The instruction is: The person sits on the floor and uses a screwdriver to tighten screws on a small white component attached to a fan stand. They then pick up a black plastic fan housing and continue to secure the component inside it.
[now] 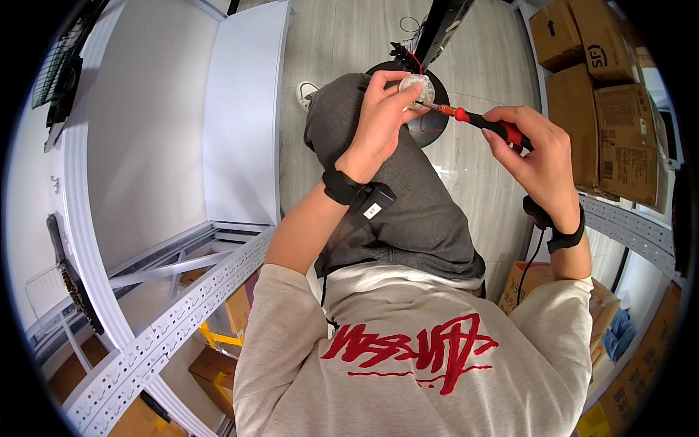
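Observation:
My left hand (380,120) pinches a small round white disc-shaped part (416,86) between thumb and fingers, above my knee. In my right hand (537,149) is a red and black screwdriver (477,120), gripped by its handle. Its shaft points left, and the tip meets or nearly meets the lower edge of the white part, close to my left thumb; exact contact is too small to tell. A thin red wire (417,62) runs up from the part toward a black pole (443,33). Under my hands is a round black base (435,135) on the floor.
A white shelf unit with a perforated metal beam (196,302) stands on the left. Stacked cardboard boxes (632,146) fill a rack on the right, with another box (531,280) lower down. A brush (71,280) hangs at far left. Black bands circle both wrists.

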Demonstrator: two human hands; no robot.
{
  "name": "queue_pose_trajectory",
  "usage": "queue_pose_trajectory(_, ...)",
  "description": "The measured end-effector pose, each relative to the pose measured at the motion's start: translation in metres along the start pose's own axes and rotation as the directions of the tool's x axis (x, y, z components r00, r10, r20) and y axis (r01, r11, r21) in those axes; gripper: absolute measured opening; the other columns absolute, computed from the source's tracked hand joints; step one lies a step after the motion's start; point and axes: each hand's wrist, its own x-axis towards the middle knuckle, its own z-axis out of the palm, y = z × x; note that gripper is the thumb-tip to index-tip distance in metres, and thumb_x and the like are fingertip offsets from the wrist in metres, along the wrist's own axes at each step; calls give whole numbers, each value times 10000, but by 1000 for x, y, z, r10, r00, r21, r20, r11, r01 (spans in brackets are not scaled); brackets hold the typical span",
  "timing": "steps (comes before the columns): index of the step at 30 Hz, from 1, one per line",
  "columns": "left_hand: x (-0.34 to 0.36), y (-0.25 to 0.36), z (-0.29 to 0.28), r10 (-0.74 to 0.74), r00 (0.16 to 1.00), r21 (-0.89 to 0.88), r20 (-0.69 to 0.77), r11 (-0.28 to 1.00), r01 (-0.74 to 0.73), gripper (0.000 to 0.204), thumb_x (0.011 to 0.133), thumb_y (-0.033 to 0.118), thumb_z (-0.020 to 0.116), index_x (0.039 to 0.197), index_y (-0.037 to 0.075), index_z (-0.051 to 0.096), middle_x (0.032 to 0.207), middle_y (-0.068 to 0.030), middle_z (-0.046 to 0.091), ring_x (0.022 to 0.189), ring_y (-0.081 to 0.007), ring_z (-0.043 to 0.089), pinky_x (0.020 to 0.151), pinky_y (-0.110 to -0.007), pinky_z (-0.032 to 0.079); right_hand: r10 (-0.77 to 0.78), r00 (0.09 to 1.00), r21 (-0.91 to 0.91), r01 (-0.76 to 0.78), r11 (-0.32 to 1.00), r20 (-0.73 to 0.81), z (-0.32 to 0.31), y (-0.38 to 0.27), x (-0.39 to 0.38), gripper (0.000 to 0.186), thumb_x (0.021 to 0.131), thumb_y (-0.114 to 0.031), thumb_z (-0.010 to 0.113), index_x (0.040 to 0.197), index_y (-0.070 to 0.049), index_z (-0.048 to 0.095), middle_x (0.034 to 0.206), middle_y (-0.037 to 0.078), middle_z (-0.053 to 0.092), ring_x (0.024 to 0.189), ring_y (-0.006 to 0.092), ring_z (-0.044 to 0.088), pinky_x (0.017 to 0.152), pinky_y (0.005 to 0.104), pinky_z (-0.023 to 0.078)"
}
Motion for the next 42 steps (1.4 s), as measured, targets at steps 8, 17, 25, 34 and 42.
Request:
queue_pose_trajectory(8, 0, -1, -1, 6, 1000, -27, 1, 1000, -6, 304, 941, 99, 628, 1175, 1, 460, 1134, -170, 626, 1022, -240, 648, 867, -379, 545, 0, 1000, -5, 0, 1000, -24, 0, -2, -1, 185, 806, -70, 741, 977, -41, 677, 736, 63, 607, 570, 153, 545, 525, 265, 445)
queue_pose_trajectory(17, -1, 0, -1, 1, 1000, -25, -3, 1000, -1, 306, 940, 101, 632, 1177, 4, 464, 1127, -169, 629, 1012, -233, 646, 853, -369, 539, 5, 1000, 10, -5, 1000, -9, 1, -2, -2, 193, 804, -68, 745, 985, -44, 680, 726, 60, 601, 563, 147, 536, 524, 265, 443)
queue_pose_trajectory(25, -2, 1, 1, -2, 1000, 8, -12, 1000, 3, 325, 939, 109, 639, 1189, 2, 461, 1131, -164, 630, 1010, -219, 645, 861, -365, 535, 19, 1000, 1, -19, 1000, -8, 2, -2, -2, 193, 812, -87, 748, 983, -30, 680, 729, 67, 606, 566, 146, 542, 525, 264, 447)
queue_pose_trajectory(34, 0, -3, -2, 13, 1000, 32, 11, 999, -13, 313, 944, 101, 632, 1186, 5, 457, 1113, -150, 643, 1006, -212, 650, 866, -357, 532, -37, 999, -27, 38, 999, 33, -2, -9, 6, 180, 824, -46, 726, 996, -26, 677, 809, 89, 624, 629, 211, 602, 590, 310, 498)
queue_pose_trajectory(42, -2, 0, 1, -2, 1000, 56, -4, 998, 3, 304, 948, 103, 627, 1185, 17, 457, 1116, -146, 648, 1006, -204, 651, 860, -346, 530, -157, 985, -190, 167, 967, 67, -2, -14, 14, 206, 797, -13, 728, 990, -31, 658, 917, 93, 613, 756, 279, 639, 644, 356, 518)
